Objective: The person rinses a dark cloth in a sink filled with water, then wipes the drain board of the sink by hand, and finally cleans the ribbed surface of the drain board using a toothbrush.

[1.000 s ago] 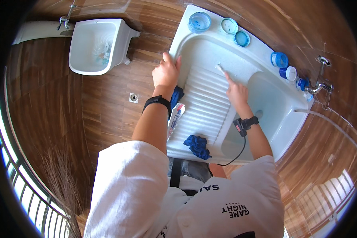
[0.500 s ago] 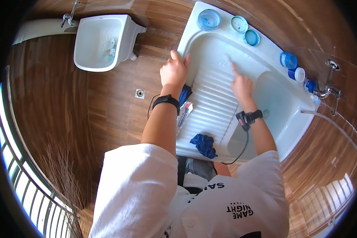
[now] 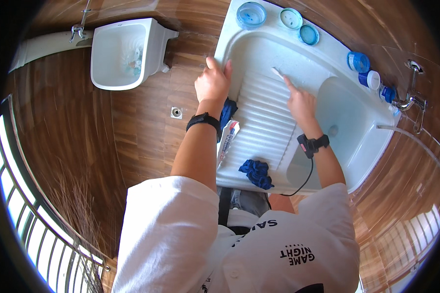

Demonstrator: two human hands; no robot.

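My left hand [image 3: 212, 84] is closed round the left rim of a white laundry sink [image 3: 223, 49], thumb on the inner side. Over the ribbed washboard [image 3: 264, 107], my right hand [image 3: 302, 104] points its index finger along a small white brush [image 3: 277, 72]. The brush's tip lies at the top of the ribs; its handle is hidden by the hand. One crumpled dark blue cloth [image 3: 256, 174] lies at the near end of the board. Another blue cloth [image 3: 228, 111] hangs by the left edge, beside a white tube-like package [image 3: 227, 141] with red and blue marks.
Along the far ledge stand a clear blue tub [image 3: 251, 16], two round lids [image 3: 291, 18], and several blue containers [image 3: 358, 62] near a wall tap [image 3: 410, 103]. A grey hose [image 3: 415, 141] hangs at right. A second white basin [image 3: 117, 53] and floor drain [image 3: 176, 113] are left.
The white brush tip, blurred before, now shows clearly at my right fingertip. My left hand keeps its grip on the rim. The view has shifted slightly.
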